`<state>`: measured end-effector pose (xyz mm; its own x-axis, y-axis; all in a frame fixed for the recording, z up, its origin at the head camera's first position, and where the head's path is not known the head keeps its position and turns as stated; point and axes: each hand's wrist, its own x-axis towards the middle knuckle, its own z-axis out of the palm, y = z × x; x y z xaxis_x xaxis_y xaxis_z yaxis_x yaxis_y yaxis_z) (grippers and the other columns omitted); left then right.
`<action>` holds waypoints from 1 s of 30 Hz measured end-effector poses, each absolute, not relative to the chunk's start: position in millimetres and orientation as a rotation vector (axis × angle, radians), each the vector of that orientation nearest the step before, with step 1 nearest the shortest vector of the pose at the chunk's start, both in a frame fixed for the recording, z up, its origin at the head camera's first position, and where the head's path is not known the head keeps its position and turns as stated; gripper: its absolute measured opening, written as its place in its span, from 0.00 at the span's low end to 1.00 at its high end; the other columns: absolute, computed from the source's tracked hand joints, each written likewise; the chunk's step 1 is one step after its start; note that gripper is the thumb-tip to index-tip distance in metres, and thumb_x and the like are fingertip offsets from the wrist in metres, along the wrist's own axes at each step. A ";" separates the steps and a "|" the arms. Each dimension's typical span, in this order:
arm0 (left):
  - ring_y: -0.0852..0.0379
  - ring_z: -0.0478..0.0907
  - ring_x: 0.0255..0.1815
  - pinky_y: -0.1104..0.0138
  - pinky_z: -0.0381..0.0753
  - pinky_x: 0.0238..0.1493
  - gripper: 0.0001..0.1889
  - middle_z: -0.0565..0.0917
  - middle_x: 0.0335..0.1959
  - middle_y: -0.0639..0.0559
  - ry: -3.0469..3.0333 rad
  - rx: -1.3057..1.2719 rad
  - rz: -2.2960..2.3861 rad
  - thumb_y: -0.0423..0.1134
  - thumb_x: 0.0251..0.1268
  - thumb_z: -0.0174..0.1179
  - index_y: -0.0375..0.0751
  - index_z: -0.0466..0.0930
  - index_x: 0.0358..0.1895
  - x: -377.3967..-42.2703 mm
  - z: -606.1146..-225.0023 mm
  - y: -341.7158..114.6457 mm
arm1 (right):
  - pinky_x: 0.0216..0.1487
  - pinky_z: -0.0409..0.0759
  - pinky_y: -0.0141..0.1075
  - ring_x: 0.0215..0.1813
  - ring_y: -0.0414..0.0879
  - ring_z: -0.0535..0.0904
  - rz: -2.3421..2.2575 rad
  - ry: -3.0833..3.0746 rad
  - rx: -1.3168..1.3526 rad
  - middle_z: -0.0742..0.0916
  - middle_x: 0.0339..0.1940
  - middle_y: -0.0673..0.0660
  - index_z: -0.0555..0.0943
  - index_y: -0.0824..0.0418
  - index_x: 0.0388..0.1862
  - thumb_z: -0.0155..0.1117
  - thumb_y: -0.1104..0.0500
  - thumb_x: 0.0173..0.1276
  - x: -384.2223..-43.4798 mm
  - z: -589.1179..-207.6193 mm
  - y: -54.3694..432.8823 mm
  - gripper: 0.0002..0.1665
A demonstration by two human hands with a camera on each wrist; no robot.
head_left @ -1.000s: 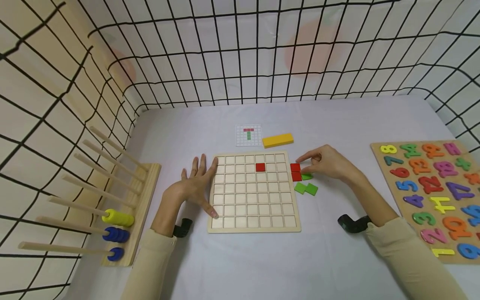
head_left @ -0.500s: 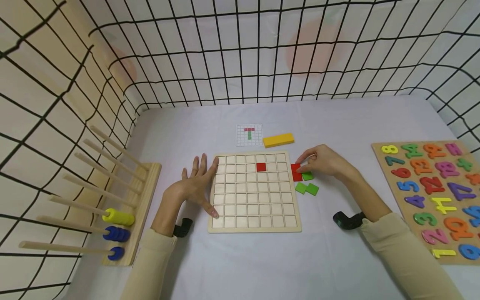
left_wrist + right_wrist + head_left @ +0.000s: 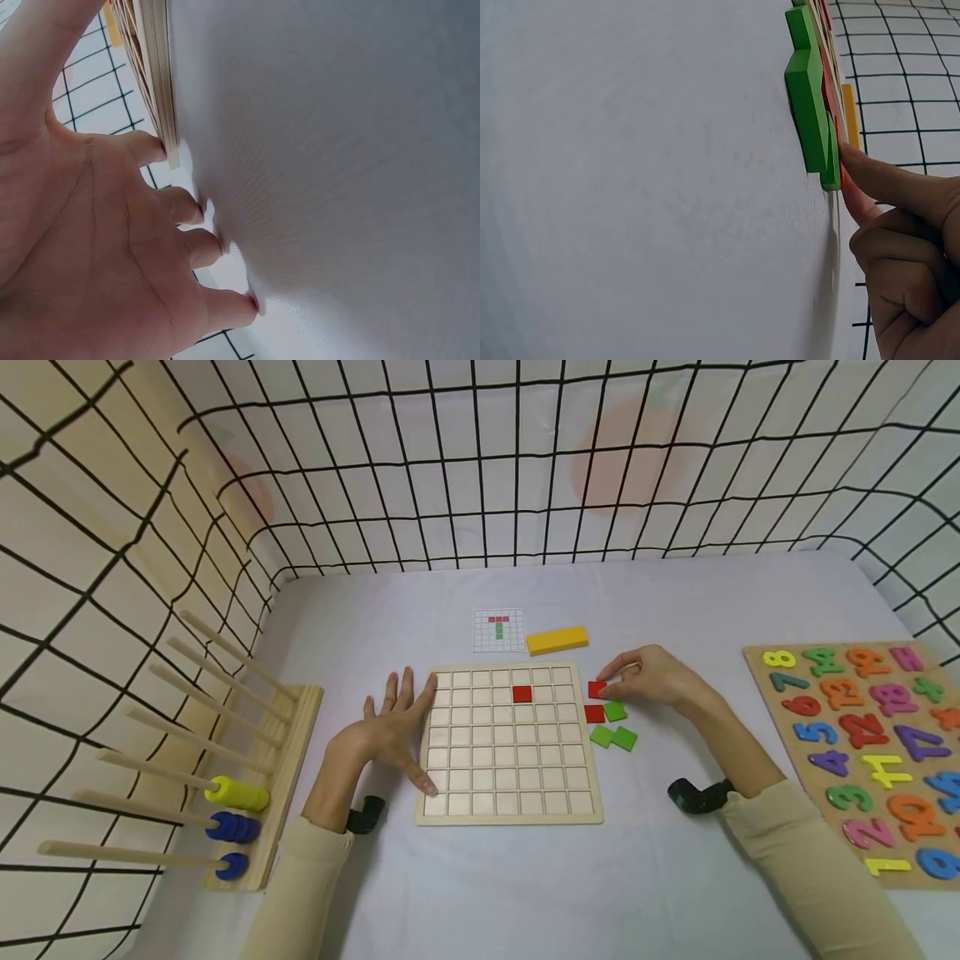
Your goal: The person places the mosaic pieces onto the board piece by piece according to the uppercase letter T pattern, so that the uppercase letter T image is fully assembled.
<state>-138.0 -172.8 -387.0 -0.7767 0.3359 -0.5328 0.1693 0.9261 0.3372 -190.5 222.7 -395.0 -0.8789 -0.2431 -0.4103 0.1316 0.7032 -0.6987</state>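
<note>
My left hand (image 3: 385, 732) lies spread at the left edge of a wooden grid board (image 3: 506, 757); its thumb and index finger touch the rim. In the left wrist view the fingertips (image 3: 244, 306) press on the white cloth beside the board. Just right of the board, my right hand (image 3: 656, 681) pinches a red square tile (image 3: 596, 690) between thumb and index finger, its other fingers curled in. Below that tile lie a second red tile (image 3: 594, 714) and several green tiles (image 3: 624, 739). One more red tile (image 3: 522, 694) sits in a board cell.
Behind the board lie a small pattern card (image 3: 498, 631) and a yellow block (image 3: 557, 641). A peg abacus (image 3: 273, 777) stands at left. A number puzzle board (image 3: 813, 739) lies at right. Black wire mesh (image 3: 480, 468) encloses the back and sides.
My right thumb and index finger have closed on the upper red tile. It has shifted slightly right and away from the red tile below. My left hand has stayed put.
</note>
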 end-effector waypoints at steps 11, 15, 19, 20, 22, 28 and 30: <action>0.34 0.12 0.83 0.28 0.25 0.77 0.87 0.15 0.81 0.34 2.468 0.362 0.378 0.56 0.29 0.88 0.47 0.22 0.84 -136.9 -386.0 -173.2 | 0.33 0.61 0.36 0.22 0.43 0.64 -1.046 2.415 -0.071 0.69 0.15 0.47 0.82 0.65 0.58 0.79 0.56 0.62 -188.6 -392.9 225.5 0.27; 0.35 0.12 0.83 0.28 0.25 0.78 0.87 0.15 0.81 0.35 2.468 0.365 0.361 0.58 0.29 0.88 0.48 0.22 0.84 -137.5 -387.0 -172.7 | 0.31 0.60 0.35 0.21 0.42 0.63 -1.044 2.430 -0.081 0.69 0.14 0.47 0.82 0.65 0.57 0.79 0.57 0.62 -188.0 -393.1 227.0 0.27; 0.35 0.12 0.83 0.29 0.26 0.78 0.87 0.15 0.82 0.36 2.475 0.361 0.350 0.58 0.29 0.88 0.49 0.22 0.84 -138.1 -388.1 -172.6 | 0.27 0.57 0.34 0.21 0.43 0.62 -1.009 2.502 -0.111 0.68 0.14 0.48 0.84 0.66 0.54 0.79 0.57 0.61 -187.3 -393.1 227.8 0.25; 0.35 0.12 0.83 0.29 0.26 0.78 0.87 0.15 0.82 0.36 2.477 0.359 0.345 0.58 0.29 0.88 0.49 0.22 0.84 -138.2 -388.1 -172.6 | 0.27 0.56 0.34 0.21 0.43 0.61 -1.002 2.524 -0.122 0.67 0.14 0.48 0.85 0.66 0.53 0.80 0.57 0.61 -187.1 -393.0 227.6 0.24; 0.35 0.13 0.83 0.29 0.26 0.78 0.87 0.16 0.82 0.35 2.479 0.355 0.344 0.58 0.29 0.88 0.49 0.22 0.84 -138.1 -387.9 -172.6 | 0.27 0.56 0.35 0.22 0.44 0.61 -0.989 2.561 -0.148 0.66 0.15 0.48 0.86 0.66 0.52 0.80 0.56 0.60 -186.4 -392.0 226.4 0.24; 0.34 0.13 0.83 0.29 0.26 0.78 0.87 0.16 0.82 0.35 2.478 0.356 0.341 0.58 0.29 0.88 0.48 0.22 0.84 -137.5 -387.0 -172.5 | 0.30 0.58 0.36 0.22 0.44 0.60 -1.048 2.541 -0.230 0.64 0.15 0.47 0.87 0.66 0.50 0.81 0.54 0.60 -184.7 -385.7 211.6 0.24; 0.34 0.13 0.83 0.29 0.26 0.78 0.87 0.16 0.82 0.35 2.480 0.360 0.340 0.58 0.29 0.88 0.48 0.22 0.84 -137.4 -386.7 -172.5 | 0.29 0.58 0.36 0.21 0.43 0.60 -1.068 2.518 -0.249 0.63 0.15 0.47 0.87 0.65 0.50 0.81 0.54 0.60 -184.6 -383.2 202.0 0.23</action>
<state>-137.4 -172.5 -386.7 -0.7813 0.3309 -0.5292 0.1765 0.9304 0.3212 -184.6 202.0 -383.2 -0.9072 -0.3095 -0.2849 -0.0103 0.6935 -0.7204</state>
